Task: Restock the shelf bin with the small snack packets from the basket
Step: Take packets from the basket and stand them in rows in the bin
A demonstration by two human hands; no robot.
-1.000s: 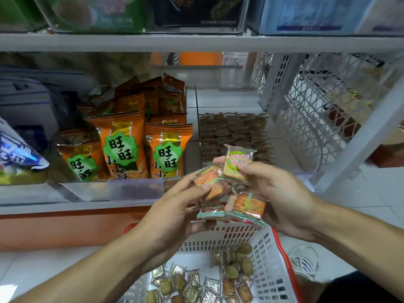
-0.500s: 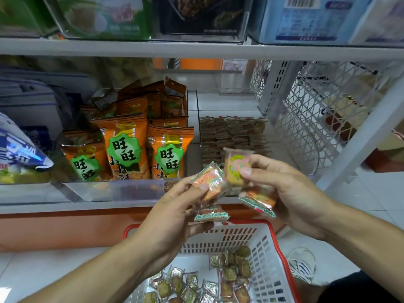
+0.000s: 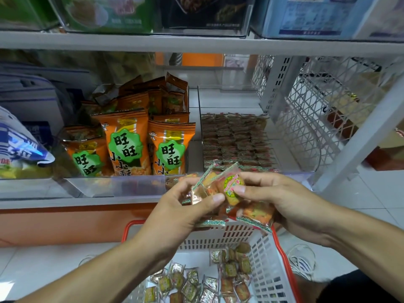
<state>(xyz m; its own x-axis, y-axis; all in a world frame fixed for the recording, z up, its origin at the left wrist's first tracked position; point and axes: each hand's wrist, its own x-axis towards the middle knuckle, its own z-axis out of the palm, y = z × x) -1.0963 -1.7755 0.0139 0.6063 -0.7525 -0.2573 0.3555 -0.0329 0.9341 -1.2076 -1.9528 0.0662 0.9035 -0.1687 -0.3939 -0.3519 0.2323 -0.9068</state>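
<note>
Just before the shelf bin point(image 3: 293, 156), above the basket point(image 3: 282, 254): left hand point(image 3: 175, 215) and right hand point(image 3: 284, 202) together, both gripping a bunch of snack packets point(image 3: 227, 189), fingers curled round the wrappers; inside the bin, tidy rows of packets already laid, front and back strips bare; down in the basket, plenty more packets point(image 3: 218, 281) loose; seemingly partway through, held bunch not yet placed.

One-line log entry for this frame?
left hand: grips packets | right hand: grips packets | position: above basket, before shelf bin | placed: not yet
</note>
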